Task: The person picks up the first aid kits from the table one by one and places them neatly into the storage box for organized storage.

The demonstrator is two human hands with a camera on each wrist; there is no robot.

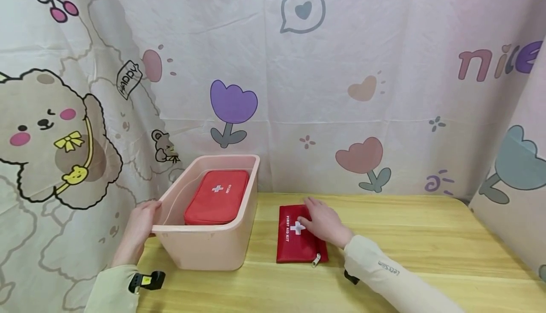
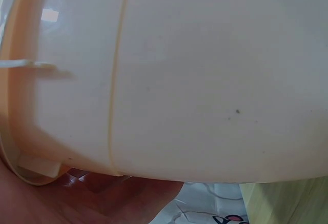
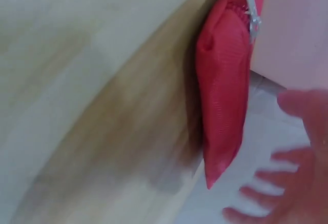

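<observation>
At the left of the table, my left hand [image 1: 144,218] grips the near left rim of a pale pink plastic bin [image 1: 200,246]. The left wrist view shows the bin's outer wall [image 2: 205,80] close up, with part of that hand [image 2: 102,198] below the rim. Inside the bin lies a larger red zippered first aid case [image 1: 217,197] with a white cross. Right of the bin, a flat red first aid pouch [image 1: 294,249] lies on the table, its zipper pull at the near edge. My right hand [image 1: 324,220] is over the pouch's right part, fingers spread in the right wrist view.
The wooden table [image 1: 405,251] runs along a printed cloth backdrop [image 1: 384,33]. The same cloth hangs at the left, close beside the bin, and at the right end. A black strap with a small device [image 1: 147,280] is on the left wrist.
</observation>
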